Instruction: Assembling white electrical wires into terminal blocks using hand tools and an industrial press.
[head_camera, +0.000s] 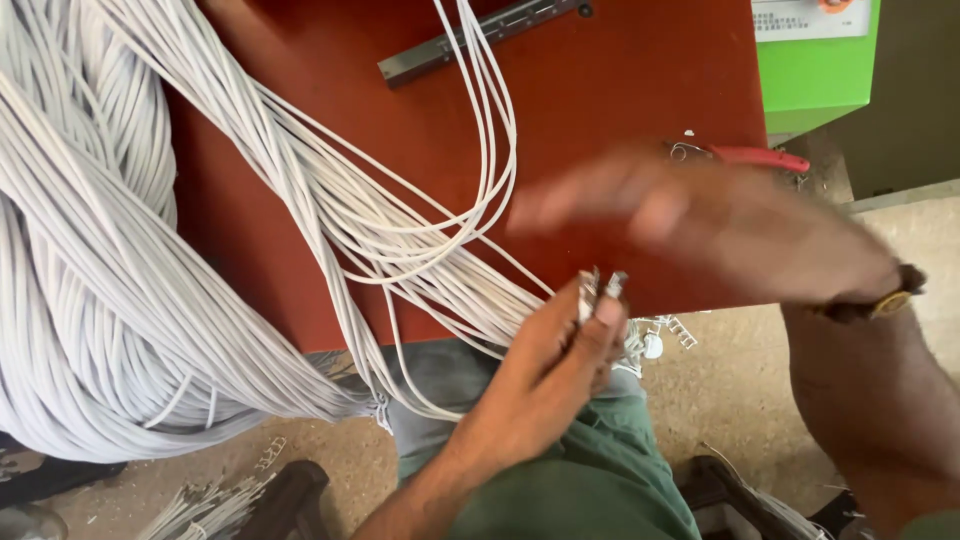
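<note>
cable bundle (110, 300) lies on the bench (620, 90) at my left, its strands running right into my left hand (545, 375) at the near edge. my right hand (720, 235) is above the bench, right of the strands. metal bar (480, 35) lies behind; pliers (760, 157) at far right.

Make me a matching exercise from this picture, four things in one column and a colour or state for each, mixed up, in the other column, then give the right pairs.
Things:
1. white cable bundle
2. left hand
3. right hand
4. red-handled pliers

Descriptions:
A. blurred, above the red tabletop
B. lying near the tabletop's right edge
C. pinching cable ends with metal terminals
D. draped over the tabletop's left side

Pairs: 1-D, 2-C, 3-A, 4-B
</note>
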